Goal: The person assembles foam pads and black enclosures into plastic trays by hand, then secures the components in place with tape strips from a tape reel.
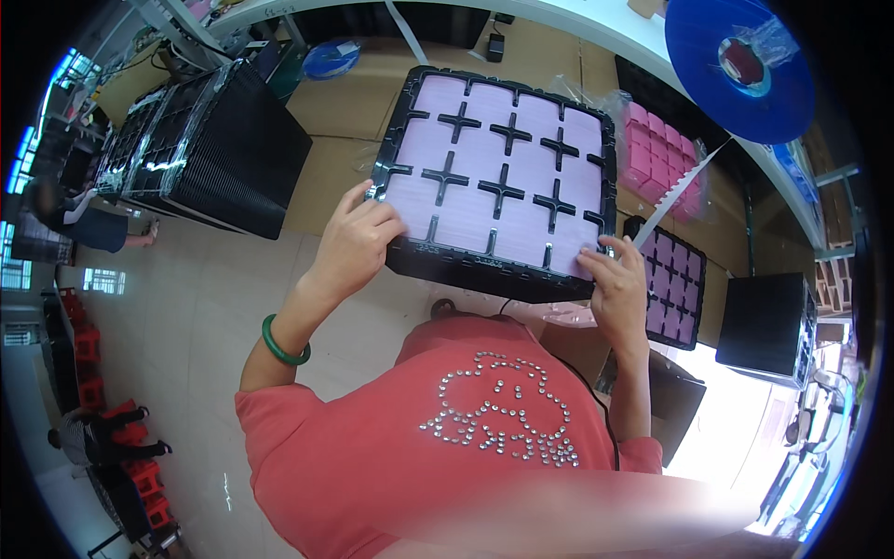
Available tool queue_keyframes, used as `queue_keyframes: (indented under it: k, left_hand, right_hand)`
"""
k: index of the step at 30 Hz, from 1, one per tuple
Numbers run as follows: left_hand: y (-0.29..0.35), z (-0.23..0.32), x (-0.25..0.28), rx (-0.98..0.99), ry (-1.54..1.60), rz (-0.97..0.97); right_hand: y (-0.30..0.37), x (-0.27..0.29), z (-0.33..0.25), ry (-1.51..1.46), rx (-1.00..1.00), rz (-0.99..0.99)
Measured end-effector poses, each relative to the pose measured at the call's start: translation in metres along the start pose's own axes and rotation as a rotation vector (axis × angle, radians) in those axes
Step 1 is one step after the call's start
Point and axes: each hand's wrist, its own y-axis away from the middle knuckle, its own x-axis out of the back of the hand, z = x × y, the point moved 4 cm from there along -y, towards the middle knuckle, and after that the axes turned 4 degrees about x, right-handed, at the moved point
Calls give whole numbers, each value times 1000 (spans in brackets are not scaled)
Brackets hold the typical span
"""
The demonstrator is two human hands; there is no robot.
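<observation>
In front of me is a black plastic tray [500, 189] with cross-shaped ribs standing up between pale lilac sheets. It appears to top a short stack, judging by its thick front side. My left hand [358, 233] grips the near left corner, fingers bent over the rim. At the near right corner, my right hand [615, 287] holds the edge, with fingertips resting on the lilac surface. The undersides of both hands are hidden. A green bangle [283, 341] circles my left wrist.
Tall stacks of black trays [223, 140] stand at left. To the right are pink molded trays [659, 158], another lilac-lined black tray [675, 284] and a black stack [765, 326]. A blue reel [740, 70] overhangs the cardboard-covered bench [346, 102]. A white serrated strip [678, 194] juts nearby.
</observation>
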Motion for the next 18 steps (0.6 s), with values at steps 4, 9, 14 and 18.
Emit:
queue_keyframes:
  k: [4, 9, 14, 18]
  left_hand:
    - [-8, -1, -4, -54, -8, 206]
    - [1, -22, 3, -14, 50, -119]
    - [-49, -58, 2, 109, 102, 300]
    - [-86, -63, -29, -25, -23, 232]
  right_hand:
    - [-20, -5, -10, 133, 41, 99]
    - [0, 11, 12, -109, -86, 7]
    - [-19, -5, 67, -60, -355, 303]
    - [-48, -11, 56, 40, -193, 233]
